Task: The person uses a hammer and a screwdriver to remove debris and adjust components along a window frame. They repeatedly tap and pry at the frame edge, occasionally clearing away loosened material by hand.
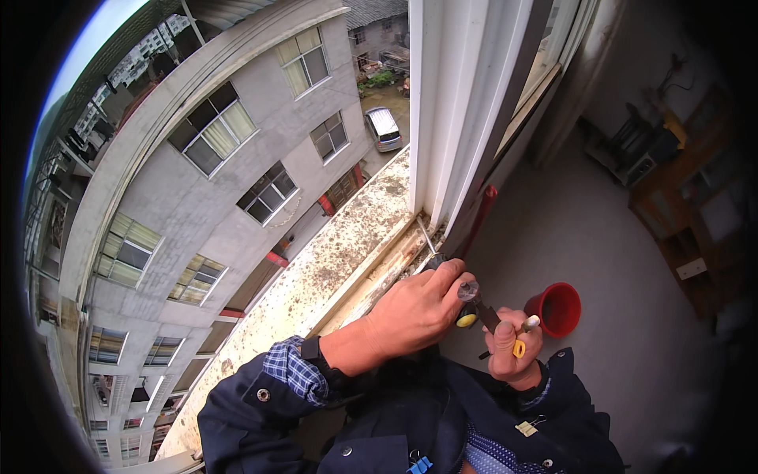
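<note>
My left hand (pixel 410 316) is closed on a screwdriver (pixel 429 238) with a dark handle and yellow end. Its metal shaft reaches into the dirty window track (pixel 379 276) at the corner by the white frame (pixel 446 95). My right hand (pixel 512 347) is closed around a hammer-like tool, whose dark head (pixel 467 291) is beside my left fingers. A yellow piece and a pale, rod-like end (pixel 530 323) show at my right fingers; I cannot make out whether they belong to the same tool.
A speckled outer ledge (pixel 316 253) runs beside the track, with a drop to a grey building (pixel 205 205) and a parked car (pixel 383 126) outside. Indoors are a red bucket (pixel 558 310), a red pole (pixel 480 217) and a wooden cabinet (pixel 685 268) on the right.
</note>
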Demonstrator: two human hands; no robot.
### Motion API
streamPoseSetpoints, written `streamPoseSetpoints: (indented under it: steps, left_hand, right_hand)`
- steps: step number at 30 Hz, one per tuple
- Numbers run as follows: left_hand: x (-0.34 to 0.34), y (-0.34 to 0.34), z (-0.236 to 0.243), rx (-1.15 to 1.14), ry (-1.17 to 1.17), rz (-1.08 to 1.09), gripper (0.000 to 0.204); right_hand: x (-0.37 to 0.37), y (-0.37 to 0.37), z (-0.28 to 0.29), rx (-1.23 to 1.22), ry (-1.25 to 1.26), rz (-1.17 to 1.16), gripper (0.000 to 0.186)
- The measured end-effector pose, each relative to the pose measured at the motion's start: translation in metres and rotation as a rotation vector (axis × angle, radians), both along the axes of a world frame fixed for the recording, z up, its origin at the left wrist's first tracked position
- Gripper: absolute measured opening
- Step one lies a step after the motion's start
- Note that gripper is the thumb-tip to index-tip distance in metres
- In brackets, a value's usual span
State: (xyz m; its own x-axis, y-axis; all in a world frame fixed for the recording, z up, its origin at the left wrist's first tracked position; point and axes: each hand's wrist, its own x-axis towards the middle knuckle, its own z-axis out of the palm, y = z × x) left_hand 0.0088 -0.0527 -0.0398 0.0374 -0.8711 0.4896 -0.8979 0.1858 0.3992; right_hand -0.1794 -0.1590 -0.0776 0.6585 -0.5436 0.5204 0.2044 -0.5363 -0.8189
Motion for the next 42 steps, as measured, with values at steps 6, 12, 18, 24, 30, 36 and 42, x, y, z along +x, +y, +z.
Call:
streamPoseSetpoints:
  steps: [6,12,18,24,30,36,42]
  left_hand:
    - [-0.003,-0.010,0.005,0.016,-0.168,0.036,0.041]
    - [-0.002,-0.022,0.014,0.051,-0.163,0.056,0.037]
    - [0.012,-0.035,0.018,-0.033,-0.036,0.065,0.048]
    - [0.011,-0.043,0.012,-0.181,0.044,0.065,0.047]
    - [0.013,-0.046,0.008,-0.254,0.069,0.062,0.042]
    - [0.018,-0.050,0.006,-0.302,0.149,0.069,0.041]
    - [0.018,-0.049,0.010,-0.338,0.170,0.062,0.031]
  right_hand:
    - [-0.002,0.004,0.005,0.016,-0.006,-0.079,0.024]
    - [-0.004,0.007,0.012,0.058,0.008,-0.103,0.028]
    - [-0.009,0.004,0.026,0.196,-0.066,-0.101,0.031]
    - [0.004,-0.001,0.033,0.212,-0.142,-0.046,0.033]
    - [0.018,0.001,0.052,0.286,-0.154,-0.081,0.033]
    - [0.020,0.002,0.054,0.223,-0.195,-0.023,0.033]
    - [0.016,0.001,0.069,0.189,-0.302,-0.021,0.034]
